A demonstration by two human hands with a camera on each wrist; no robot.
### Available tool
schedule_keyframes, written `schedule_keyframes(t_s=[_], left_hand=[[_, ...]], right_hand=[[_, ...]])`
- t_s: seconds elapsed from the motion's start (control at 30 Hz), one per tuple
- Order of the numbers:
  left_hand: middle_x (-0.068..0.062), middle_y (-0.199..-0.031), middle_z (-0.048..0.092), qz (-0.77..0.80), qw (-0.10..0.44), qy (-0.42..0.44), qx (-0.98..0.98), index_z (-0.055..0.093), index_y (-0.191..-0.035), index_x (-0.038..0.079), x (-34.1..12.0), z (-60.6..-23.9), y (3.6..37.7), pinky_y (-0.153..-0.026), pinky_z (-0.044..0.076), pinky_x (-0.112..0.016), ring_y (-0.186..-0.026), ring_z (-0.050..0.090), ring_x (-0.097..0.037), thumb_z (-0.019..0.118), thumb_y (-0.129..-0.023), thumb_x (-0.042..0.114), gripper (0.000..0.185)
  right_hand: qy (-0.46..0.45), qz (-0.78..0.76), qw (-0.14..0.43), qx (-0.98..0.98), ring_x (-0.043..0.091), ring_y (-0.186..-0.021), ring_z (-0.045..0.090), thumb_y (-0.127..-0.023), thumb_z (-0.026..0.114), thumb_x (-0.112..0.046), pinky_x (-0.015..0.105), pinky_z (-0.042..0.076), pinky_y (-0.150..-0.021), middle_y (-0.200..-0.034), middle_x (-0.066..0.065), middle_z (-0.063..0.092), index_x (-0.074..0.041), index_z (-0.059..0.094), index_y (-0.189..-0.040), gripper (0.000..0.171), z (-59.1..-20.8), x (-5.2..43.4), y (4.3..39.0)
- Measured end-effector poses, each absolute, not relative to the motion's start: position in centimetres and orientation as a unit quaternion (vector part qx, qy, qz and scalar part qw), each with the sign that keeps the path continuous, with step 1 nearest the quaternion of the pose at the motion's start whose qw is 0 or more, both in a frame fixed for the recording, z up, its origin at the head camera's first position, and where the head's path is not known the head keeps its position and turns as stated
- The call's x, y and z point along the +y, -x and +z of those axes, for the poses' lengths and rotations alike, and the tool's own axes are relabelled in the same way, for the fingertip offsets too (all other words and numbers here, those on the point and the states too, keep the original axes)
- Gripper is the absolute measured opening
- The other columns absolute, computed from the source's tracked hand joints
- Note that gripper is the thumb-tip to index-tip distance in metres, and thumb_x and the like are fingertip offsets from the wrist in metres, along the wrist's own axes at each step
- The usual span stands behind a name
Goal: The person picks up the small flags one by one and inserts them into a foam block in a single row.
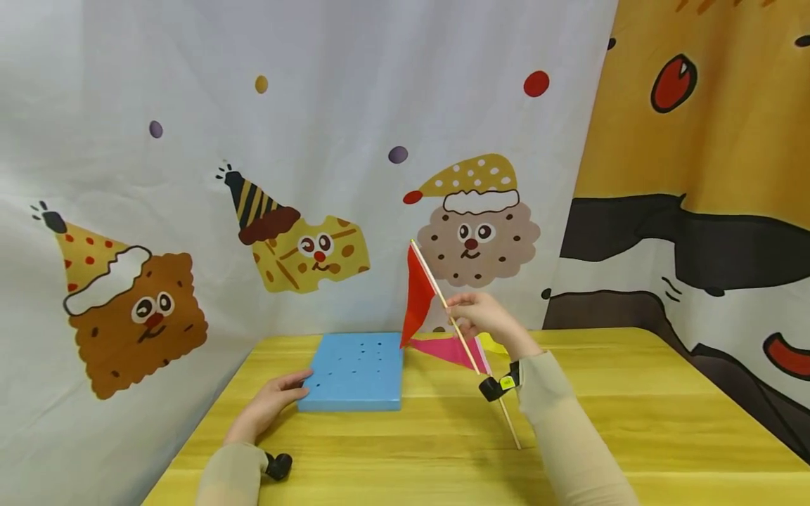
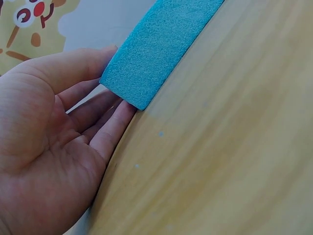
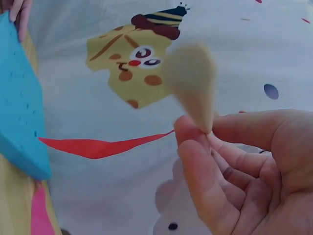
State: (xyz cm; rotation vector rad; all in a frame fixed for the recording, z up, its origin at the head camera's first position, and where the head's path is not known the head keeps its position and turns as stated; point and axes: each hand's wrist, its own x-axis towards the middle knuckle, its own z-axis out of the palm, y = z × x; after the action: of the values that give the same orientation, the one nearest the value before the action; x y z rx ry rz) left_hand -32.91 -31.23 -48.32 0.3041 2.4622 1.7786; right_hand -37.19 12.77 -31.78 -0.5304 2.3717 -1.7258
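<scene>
In the head view my right hand [image 1: 477, 316] pinches the thin wooden stick of a red pennant flag [image 1: 418, 295] between thumb and fingers. The stick tilts, its top leaning left and its lower end raised above the table; in the right wrist view this stick end [image 3: 193, 83] looms blurred and close. My left hand [image 1: 272, 400] rests at the left edge of a blue foam block [image 1: 354, 406] dotted with small holes. In the left wrist view its thumb lies over the block's top edge, with the other fingers fairly straight along the side.
A pink pennant flag [image 1: 446, 349] lies on the wood-grain table [image 1: 443, 464], right of the block, with a yellow flag [image 1: 490, 344] partly hidden behind my right hand. A stick [image 1: 510, 425] reaches toward the front. A cartoon-printed curtain [image 1: 342, 84] hangs behind the table.
</scene>
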Motion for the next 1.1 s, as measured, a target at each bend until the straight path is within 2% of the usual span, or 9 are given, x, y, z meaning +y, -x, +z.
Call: schedule_keyframes(t_s=[0.13,0.4,0.57,0.8,0.93,1.1], left_hand=[[-0.022,-0.151,0.035,0.576,0.040,-0.101,0.810,0.044,-0.146,0.004,-31.3,-48.2,32.9,-0.110,0.027,-0.056,-0.137,0.031,-0.042,0.063,-0.096,0.022,0.057],[-0.022,-0.150,0.035,0.573,0.037,-0.106,0.812,0.044,-0.146,0.004,-31.5,-48.4,33.2,-0.109,0.028,-0.057,-0.136,0.032,-0.042,0.063,-0.096,0.022,0.057],[-0.021,-0.151,0.035,0.578,0.042,-0.109,0.808,0.043,-0.146,0.004,-31.7,-48.6,33.1,-0.109,0.029,-0.056,-0.136,0.034,-0.041,0.063,-0.096,0.023,0.057],[-0.021,-0.150,0.036,0.581,0.037,-0.109,0.806,0.045,-0.145,0.003,-31.8,-48.4,33.0,-0.109,0.029,-0.056,-0.136,0.034,-0.041,0.063,-0.096,0.021,0.055],[-0.020,-0.150,0.037,0.579,0.032,-0.102,0.808,0.046,-0.145,0.004,-31.7,-48.3,32.9,-0.109,0.029,-0.056,-0.136,0.034,-0.041,0.063,-0.096,0.020,0.055],[-0.019,-0.149,0.040,0.577,0.029,-0.102,0.810,0.047,-0.144,0.004,-31.4,-48.4,33.0,-0.109,0.030,-0.056,-0.136,0.035,-0.040,0.064,-0.096,0.020,0.054]], right_hand=[[0.195,-0.593,0.077,0.777,0.024,-0.060,0.067,-0.096,0.060,-0.012,0.034,0.057,-0.058,-0.087,0.020,0.064,0.005,0.059,-0.117,0.027,-31.2,11.4,37.4],[0.209,-0.608,0.061,0.764,0.034,-0.065,0.069,-0.096,0.061,-0.011,0.038,0.059,-0.061,-0.089,0.015,0.066,0.003,0.060,-0.117,0.025,-31.6,7.7,38.3],[0.205,-0.608,0.042,0.766,0.034,-0.069,0.070,-0.095,0.061,-0.010,0.038,0.059,-0.060,-0.093,0.016,0.066,0.001,0.061,-0.117,0.024,-31.8,5.5,39.3],[0.232,-0.588,0.015,0.775,0.036,-0.085,0.068,-0.096,0.061,-0.012,0.038,0.058,-0.065,-0.093,0.013,0.068,0.000,0.062,-0.118,0.025,-32.1,2.4,40.4],[0.227,-0.593,0.002,0.772,0.036,-0.086,0.067,-0.095,0.064,-0.013,0.035,0.057,-0.062,-0.091,0.012,0.069,0.001,0.063,-0.119,0.028,-32.6,0.5,41.2],[0.215,-0.606,-0.007,0.766,0.037,-0.082,0.067,-0.094,0.065,-0.013,0.034,0.056,-0.058,-0.097,0.018,0.070,-0.003,0.066,-0.114,0.023,-33.9,-1.5,42.1]])
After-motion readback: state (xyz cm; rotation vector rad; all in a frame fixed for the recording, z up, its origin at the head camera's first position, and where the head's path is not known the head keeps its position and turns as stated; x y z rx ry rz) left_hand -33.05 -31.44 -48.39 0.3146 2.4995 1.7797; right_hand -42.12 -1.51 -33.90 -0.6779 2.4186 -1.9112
